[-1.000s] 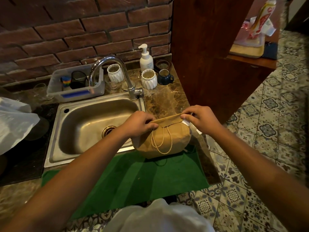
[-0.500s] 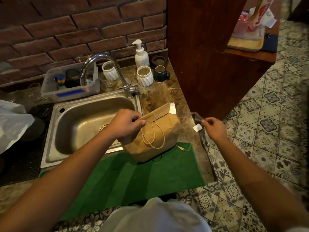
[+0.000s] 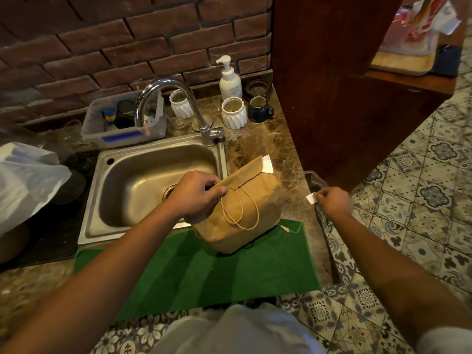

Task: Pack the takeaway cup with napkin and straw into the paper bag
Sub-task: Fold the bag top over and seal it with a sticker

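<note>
paper bag (image 3: 237, 208): top folded shut, on green mat (image 3: 194, 272) at desk (image 3: 258, 146) front, beside sink (image 3: 143, 180) | left hand (image 3: 198, 195): grips folded top | right hand (image 3: 332, 201): pinches small white slip (image 3: 311, 198) past desk's right edge | faucet (image 3: 176, 103), cups behind; mat front clear

kitchen | steel sink (image 3: 107, 200) | faucet (image 3: 173, 98) | cups (image 3: 233, 112) | brick wall (image 3: 102, 42)
</note>
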A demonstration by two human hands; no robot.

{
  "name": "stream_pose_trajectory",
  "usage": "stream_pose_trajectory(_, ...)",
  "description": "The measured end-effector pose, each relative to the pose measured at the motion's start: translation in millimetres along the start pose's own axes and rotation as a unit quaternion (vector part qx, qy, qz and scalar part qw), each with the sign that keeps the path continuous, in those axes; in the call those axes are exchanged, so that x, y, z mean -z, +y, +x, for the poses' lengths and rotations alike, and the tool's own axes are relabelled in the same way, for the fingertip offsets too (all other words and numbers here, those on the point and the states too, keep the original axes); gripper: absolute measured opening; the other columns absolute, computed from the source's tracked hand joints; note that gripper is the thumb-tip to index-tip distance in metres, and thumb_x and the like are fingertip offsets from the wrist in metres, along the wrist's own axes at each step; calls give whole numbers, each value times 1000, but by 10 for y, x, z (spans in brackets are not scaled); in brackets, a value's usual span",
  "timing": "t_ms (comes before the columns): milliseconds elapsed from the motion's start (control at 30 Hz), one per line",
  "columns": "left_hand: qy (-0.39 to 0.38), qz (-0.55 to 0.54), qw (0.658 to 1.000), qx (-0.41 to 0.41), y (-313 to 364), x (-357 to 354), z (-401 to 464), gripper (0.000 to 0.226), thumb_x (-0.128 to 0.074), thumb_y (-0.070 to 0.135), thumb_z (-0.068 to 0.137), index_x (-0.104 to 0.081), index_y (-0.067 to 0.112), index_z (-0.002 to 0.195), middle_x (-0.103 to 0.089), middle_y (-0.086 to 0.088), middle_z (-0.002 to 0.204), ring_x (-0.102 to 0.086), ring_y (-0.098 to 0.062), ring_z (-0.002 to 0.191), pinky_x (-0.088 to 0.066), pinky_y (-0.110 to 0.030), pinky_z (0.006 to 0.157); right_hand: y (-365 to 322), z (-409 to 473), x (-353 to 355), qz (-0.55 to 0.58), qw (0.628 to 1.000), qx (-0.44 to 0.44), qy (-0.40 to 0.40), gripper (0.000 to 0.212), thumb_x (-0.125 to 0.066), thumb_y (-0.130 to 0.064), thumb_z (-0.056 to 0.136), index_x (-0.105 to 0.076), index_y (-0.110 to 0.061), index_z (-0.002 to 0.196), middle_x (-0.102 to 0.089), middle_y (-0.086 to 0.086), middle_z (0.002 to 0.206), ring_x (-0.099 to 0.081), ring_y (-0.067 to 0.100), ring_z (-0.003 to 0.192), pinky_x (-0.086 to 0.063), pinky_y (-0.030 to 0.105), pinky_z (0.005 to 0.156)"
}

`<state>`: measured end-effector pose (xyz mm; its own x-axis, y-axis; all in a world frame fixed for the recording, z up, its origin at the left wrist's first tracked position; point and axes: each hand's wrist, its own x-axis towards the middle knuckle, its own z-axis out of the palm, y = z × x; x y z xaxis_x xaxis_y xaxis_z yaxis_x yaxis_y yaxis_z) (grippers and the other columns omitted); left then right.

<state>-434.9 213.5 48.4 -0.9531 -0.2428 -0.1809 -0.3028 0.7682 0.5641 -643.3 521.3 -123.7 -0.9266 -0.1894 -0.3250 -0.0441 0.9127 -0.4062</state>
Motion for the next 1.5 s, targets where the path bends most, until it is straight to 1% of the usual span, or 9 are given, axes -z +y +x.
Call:
stream_pose_trajectory(100,2,-4,1000,3,15,-20,0,15,-69,38,91,-77,28,83,-71,10,72,-66,-13,71,-50,-37,68,-45,-9,43,-17,1000,13,5,23,-61,-34,100,-76,-19,90,-74,8,83,-69,27,75,-60,41,69)
stream_pose_trajectory(267,7,-5,1000,9,72,-68,12,15,-69,35,92,-74,31,79,-69,10,70,-60,-8,66,-44,-32,63,-93,-42,99,-24,999,31,1,24,-61,-33,100,-71,-21,82,-69,3,76,-62,20,67,-36,25,52)
stream_pose_trajectory(567,22,-25,998,45,128,-108,-36,17,-68,36,93,-72,28,79,-66,11,71,-57,-6,67,-37,-28,57,-317,-217,481,145,986,46,70,23,-66,-33,98,-78,-13,98,-72,2,80,-65,21,68,-48,30,59)
stream_pose_trajectory(700,32,-37,997,63,170,-167,-73,16,-68,35,94,-74,24,84,-67,8,75,-58,-5,69,-38,-27,58,-892,-663,883,390,921,20,15,25,-75,-30,93,-77,-13,111,-73,-2,91,-65,12,78,-52,27,73)
stream_pose_trajectory(900,48,-103,989,99,169,-210,-109,16,-72,30,91,-76,18,83,-70,-2,74,-59,-14,66,-42,-31,61,-1659,-1490,757,543,828,4,-143,22,-78,-27,89,-77,-17,108,-76,-1,84,-60,-2,48,-46,13,46)
stream_pose_trajectory(1000,39,-154,979,125,132,-207,-114,14,-73,27,90,-76,17,81,-73,-9,78,-65,-19,70,-52,-36,67,-1818,-1635,484,524,839,-20,-148,21,-80,-27,88,-79,-14,105,-75,-1,81,-64,3,58,-50,18,53)
stream_pose_trajectory(1133,23,-210,965,154,105,-197,-147,12,-72,23,91,-77,14,85,-76,-10,82,-69,-17,72,-59,-42,73,-1816,-1654,360,517,843,-33,-146,14,-79,-21,91,-79,-9,97,-75,5,73,-57,8,50,-45,18,43)
stream_pose_trajectory(1333,16,-283,942,181,128,-183,-173,10,-69,16,93,-74,12,85,-73,-4,78,-69,-17,71,-57,-35,66,-1814,-1635,334,496,857,-49,-132,7,-79,-21,91,-79,-14,90,-80,10,80,-55,9,47,-47,20,45)
stream_pose_trajectory(1500,34,-336,920,199,154,-255,-191,10,-67,14,94,-74,12,87,-73,-6,81,-70,-21,76,-59,-42,76,-1862,-1652,285,485,868,-42,-92,9,-81,-25,89,-76,-25,81,-80,2,73,-56,-1,40,-47,20,47)
